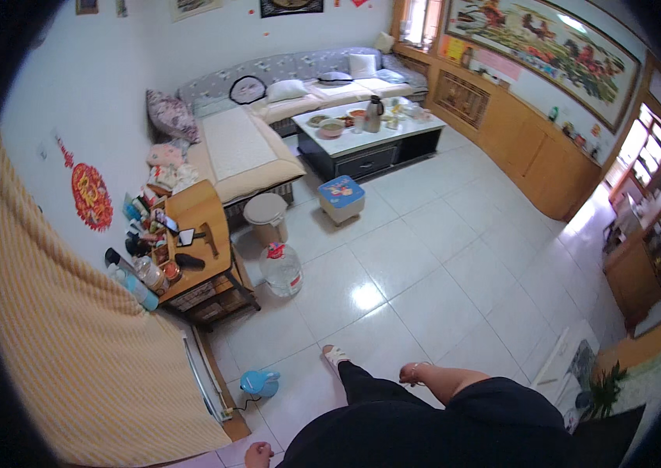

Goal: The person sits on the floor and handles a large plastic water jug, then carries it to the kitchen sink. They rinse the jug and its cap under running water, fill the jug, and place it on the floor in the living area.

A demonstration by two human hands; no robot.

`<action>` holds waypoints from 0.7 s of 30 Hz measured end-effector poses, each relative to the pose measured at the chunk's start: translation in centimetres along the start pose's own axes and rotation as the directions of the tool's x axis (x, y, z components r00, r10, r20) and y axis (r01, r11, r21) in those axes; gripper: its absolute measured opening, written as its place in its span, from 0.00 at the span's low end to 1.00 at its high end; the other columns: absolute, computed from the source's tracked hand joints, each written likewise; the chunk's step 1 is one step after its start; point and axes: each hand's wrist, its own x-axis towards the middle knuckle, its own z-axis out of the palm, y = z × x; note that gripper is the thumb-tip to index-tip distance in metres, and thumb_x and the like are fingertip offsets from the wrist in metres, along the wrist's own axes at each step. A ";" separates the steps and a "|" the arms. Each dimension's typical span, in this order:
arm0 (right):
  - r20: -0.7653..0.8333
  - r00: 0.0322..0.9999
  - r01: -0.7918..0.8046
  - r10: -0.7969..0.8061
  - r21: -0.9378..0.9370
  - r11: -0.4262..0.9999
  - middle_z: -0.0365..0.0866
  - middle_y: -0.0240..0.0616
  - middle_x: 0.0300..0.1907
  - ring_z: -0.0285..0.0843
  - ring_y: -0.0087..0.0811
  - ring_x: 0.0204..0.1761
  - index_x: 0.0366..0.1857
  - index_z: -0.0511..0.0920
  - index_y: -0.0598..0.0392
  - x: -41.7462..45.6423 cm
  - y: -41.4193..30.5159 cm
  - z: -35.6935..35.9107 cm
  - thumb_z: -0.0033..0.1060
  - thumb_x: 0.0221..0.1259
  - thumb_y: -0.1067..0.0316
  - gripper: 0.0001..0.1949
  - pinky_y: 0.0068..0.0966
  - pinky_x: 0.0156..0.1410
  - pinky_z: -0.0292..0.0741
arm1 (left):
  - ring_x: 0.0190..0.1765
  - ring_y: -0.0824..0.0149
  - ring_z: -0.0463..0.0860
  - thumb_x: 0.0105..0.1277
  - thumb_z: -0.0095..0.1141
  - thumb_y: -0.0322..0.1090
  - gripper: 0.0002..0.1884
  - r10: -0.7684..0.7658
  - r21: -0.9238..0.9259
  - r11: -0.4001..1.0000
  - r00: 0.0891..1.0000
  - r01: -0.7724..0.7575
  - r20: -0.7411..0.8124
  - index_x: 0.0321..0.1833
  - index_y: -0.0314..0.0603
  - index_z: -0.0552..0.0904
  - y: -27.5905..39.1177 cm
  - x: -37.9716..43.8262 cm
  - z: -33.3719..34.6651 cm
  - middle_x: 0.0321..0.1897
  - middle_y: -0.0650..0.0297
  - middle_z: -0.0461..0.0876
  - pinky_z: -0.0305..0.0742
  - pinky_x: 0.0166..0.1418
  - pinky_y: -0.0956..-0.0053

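My left hand [258, 454] is at the bottom edge, partly cut off, beside my dark clothing. Nothing shows in it, but its fingers are hard to make out. Nearest to it on the tiles stands a small light-blue kettle-like appliance [260, 383] with a black cord. My right hand [410, 374], a bracelet at its wrist, hangs over the floor with fingers curled and no object seen in them. Below me one foot in a white sandal [335, 354] is stretched forward on the glossy tiled floor [365, 333].
A wooden desk [200, 205] with phones and bottles stands left, near a lidded bin [266, 213], a clear water jug [281, 270] and a blue-topped stool [341, 196]. Beyond are a coffee table [360, 146] with dishes and a corner sofa [237, 140]. A striped curtain [73, 351] hangs left.
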 end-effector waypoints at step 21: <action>-0.168 0.984 0.082 0.054 0.704 0.705 0.83 0.48 0.38 0.85 0.38 0.35 0.49 0.77 0.62 -8.5 4.0 2.8 0.54 0.55 0.76 0.16 0.30 0.37 0.82 | 0.35 0.65 0.85 0.62 0.56 0.46 0.16 -0.102 0.055 0.994 0.971 0.092 0.215 0.42 0.40 0.82 10.1 1.8 4.4 0.31 0.59 0.85 0.77 0.41 0.71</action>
